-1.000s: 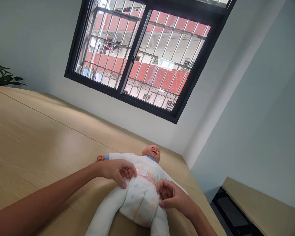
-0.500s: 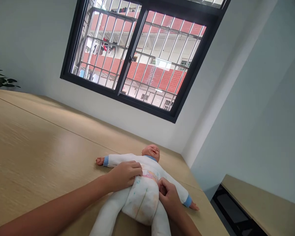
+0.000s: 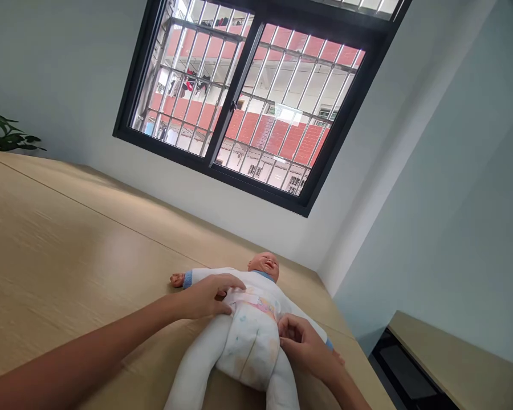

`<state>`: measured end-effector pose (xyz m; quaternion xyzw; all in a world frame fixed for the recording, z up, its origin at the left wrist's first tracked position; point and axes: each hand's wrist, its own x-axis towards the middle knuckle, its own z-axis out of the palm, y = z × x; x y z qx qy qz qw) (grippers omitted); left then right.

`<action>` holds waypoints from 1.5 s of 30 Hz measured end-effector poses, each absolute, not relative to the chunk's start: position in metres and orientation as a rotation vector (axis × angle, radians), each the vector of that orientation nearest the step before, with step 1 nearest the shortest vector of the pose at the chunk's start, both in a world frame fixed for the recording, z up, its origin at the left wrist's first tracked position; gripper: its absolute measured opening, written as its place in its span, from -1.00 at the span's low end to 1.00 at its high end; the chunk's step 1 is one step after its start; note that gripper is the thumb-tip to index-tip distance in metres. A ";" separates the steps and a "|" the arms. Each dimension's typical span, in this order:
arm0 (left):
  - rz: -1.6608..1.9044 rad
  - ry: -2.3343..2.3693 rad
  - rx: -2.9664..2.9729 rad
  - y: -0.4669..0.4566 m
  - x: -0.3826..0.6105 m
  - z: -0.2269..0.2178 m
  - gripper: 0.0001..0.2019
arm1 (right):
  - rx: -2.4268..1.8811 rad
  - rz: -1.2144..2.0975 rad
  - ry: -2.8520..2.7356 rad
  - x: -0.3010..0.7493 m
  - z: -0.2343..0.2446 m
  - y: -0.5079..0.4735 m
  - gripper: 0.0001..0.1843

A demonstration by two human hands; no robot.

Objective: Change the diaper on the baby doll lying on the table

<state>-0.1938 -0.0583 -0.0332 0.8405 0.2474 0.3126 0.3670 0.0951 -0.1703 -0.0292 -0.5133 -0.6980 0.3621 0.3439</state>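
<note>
Left hand (image 3: 203, 297) spread, fingers pressed on diaper waistband (image 3: 252, 299); right hand (image 3: 303, 343) curled at opposite waist edge, fingertips partly hidden, pinch unclear. Baby doll (image 3: 260, 285) supine on wooden table (image 3: 89, 239), feet cut off by frame bottom.

A light wood tabletop (image 3: 68, 239) is spread across the lower half, with a straight seam running through it from 10 o'clock towards the centre. A baby doll (image 3: 248, 347), dressed in a white suit with blue cuffs, is laid on its back at 6 o'clock, head towards 12 o'clock, arms spread. A second wood-topped table (image 3: 453, 356) is set well apart at 4 o'clock.
</note>
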 end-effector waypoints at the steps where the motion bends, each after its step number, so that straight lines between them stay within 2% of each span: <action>1: 0.846 0.667 2.174 -0.058 -0.191 -0.036 -0.48 | -1.348 0.917 -1.788 0.095 -0.032 -0.168 -0.79; 5: 0.992 0.746 2.327 -0.065 -0.169 -0.044 -0.70 | -1.469 0.562 -1.664 0.083 -0.050 -0.158 -0.76; 8: 1.082 0.807 2.358 -0.069 -0.161 -0.047 -0.73 | -1.470 0.460 -1.626 0.077 -0.055 -0.156 -0.74; 10: 1.062 0.790 2.351 -0.068 -0.163 -0.047 -0.72 | -1.433 0.566 -1.634 0.080 -0.052 -0.158 -0.74; 15: 0.947 0.656 2.208 -0.059 -0.178 -0.043 -0.66 | -1.249 1.077 -1.388 0.099 -0.054 -0.157 -0.74; 20: 0.875 0.608 1.857 -0.063 -0.176 -0.034 -0.85 | -1.293 1.028 -1.205 0.099 -0.073 -0.145 -0.48; 24: 0.927 0.734 1.970 -0.073 -0.156 -0.033 -0.70 | -1.357 0.826 -1.388 0.087 -0.066 -0.144 -0.39; 31: 0.784 1.034 2.126 -0.068 -0.129 -0.034 -0.59 | -1.585 0.596 -1.549 0.077 -0.049 -0.150 -0.45; 45: 0.857 1.096 2.244 -0.072 -0.131 -0.033 -0.65 | -1.482 0.418 -1.491 0.083 -0.076 -0.141 -0.49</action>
